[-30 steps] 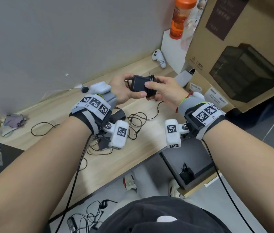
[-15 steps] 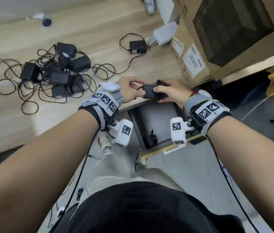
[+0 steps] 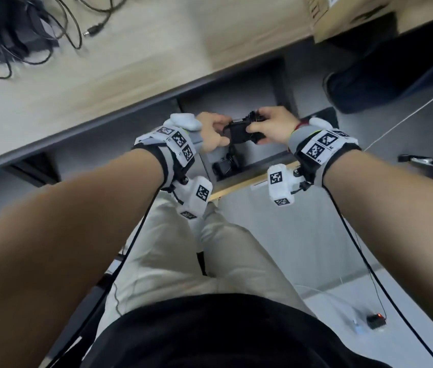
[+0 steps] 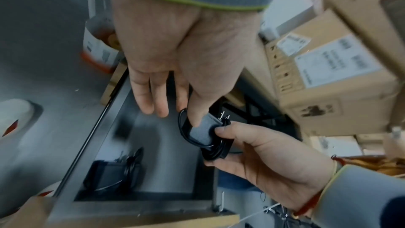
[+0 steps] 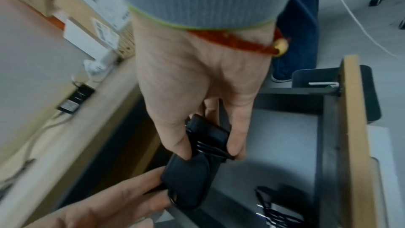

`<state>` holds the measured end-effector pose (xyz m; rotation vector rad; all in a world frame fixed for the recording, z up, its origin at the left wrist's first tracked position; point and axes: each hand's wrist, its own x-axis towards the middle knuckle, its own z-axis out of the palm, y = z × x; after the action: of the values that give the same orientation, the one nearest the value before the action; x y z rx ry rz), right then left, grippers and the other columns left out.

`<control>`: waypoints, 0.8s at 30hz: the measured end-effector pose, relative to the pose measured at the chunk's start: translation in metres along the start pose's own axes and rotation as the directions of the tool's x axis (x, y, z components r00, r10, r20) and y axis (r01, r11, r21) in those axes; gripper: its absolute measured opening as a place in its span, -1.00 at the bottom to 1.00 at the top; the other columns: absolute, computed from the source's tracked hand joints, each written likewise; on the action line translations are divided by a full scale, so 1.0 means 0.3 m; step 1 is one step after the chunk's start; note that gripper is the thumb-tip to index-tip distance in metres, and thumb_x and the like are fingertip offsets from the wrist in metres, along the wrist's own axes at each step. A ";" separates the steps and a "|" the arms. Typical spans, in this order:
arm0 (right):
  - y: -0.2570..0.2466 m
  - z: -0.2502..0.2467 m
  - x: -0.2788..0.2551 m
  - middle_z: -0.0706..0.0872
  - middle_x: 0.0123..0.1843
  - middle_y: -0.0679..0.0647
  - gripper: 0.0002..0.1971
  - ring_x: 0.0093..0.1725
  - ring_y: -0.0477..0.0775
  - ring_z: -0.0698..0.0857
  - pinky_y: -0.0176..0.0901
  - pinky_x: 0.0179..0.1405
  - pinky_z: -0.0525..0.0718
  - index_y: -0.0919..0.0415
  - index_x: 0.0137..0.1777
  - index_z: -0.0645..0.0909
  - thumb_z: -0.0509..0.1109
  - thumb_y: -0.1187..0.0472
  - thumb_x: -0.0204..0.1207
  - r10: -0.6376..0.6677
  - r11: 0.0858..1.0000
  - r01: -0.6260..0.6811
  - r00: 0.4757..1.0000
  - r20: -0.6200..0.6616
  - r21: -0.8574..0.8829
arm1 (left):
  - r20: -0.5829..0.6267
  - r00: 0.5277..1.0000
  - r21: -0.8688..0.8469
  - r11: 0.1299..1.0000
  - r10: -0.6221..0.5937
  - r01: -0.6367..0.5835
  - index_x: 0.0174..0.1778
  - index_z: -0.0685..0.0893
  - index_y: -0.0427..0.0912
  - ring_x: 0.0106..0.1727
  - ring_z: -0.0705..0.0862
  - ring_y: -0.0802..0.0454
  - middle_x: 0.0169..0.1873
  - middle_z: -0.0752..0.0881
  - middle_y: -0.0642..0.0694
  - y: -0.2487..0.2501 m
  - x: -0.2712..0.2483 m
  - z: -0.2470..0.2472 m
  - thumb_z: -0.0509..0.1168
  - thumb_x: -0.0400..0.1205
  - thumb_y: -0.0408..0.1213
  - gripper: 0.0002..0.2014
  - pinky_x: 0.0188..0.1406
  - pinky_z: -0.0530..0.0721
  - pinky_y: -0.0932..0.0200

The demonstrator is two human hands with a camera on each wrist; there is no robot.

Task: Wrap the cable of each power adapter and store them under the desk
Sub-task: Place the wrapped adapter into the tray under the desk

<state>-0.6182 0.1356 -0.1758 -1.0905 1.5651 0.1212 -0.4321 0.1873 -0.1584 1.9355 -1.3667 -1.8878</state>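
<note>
Adapter [image 3: 239,131], cable wound around it, pinched at opposite ends by left hand [image 3: 211,135] and right hand [image 3: 271,127], long axis spanning them, directly above the open drawer [image 4: 122,103] beneath the tabletop [image 3: 103,75].

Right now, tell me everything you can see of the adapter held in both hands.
The adapter is a small black block, plastic by the look, with rounded corners and a greyer flat face. Its thin black cable is wound around the body in several turns. Two metal prongs stick out at one end. It is held in the air above the open drawer, not yet set down. The left hand pinches one end, and the right hand grips the other end across the cable turns.
</note>
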 end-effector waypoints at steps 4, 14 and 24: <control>0.163 0.057 0.092 0.70 0.27 0.07 -0.35 0.10 0.10 0.76 0.04 0.03 0.82 0.09 0.50 0.54 0.54 0.18 0.36 0.053 0.991 -0.052 0.999 0.002 -0.126 | 0.095 0.995 0.091 0.996 -0.027 0.019 0.62 0.41 -0.07 0.35 0.57 0.15 0.40 0.63 -0.04 -0.118 0.096 0.132 0.41 0.61 -0.41 -0.37 0.10 0.44 0.45; 0.344 0.097 0.288 0.63 0.39 0.05 -0.31 0.23 0.19 0.70 0.13 0.23 0.72 -0.08 0.54 0.44 0.50 0.11 0.36 0.133 0.912 -0.115 0.991 0.019 -0.393 | 0.146 0.985 0.321 0.946 -0.095 0.043 0.59 0.44 0.20 0.28 0.62 0.06 0.39 0.59 -0.02 -0.283 0.307 0.309 0.45 0.56 -0.22 -0.33 0.26 0.53 0.24; 0.411 0.098 0.377 0.52 0.54 0.07 -0.30 0.43 0.20 0.57 0.11 0.43 0.56 -0.03 0.61 0.37 0.48 0.10 0.45 0.148 0.853 -0.099 0.987 0.056 -0.513 | 0.127 0.981 0.395 0.915 -0.144 0.083 0.54 0.44 0.33 0.36 0.57 0.01 0.29 0.52 0.07 -0.335 0.400 0.368 0.48 0.53 -0.14 -0.34 0.24 0.50 0.22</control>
<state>-0.6698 0.1587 -0.3359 -1.3654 1.5566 0.7008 -0.4961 0.2231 -0.3353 2.1182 -1.8343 -1.9746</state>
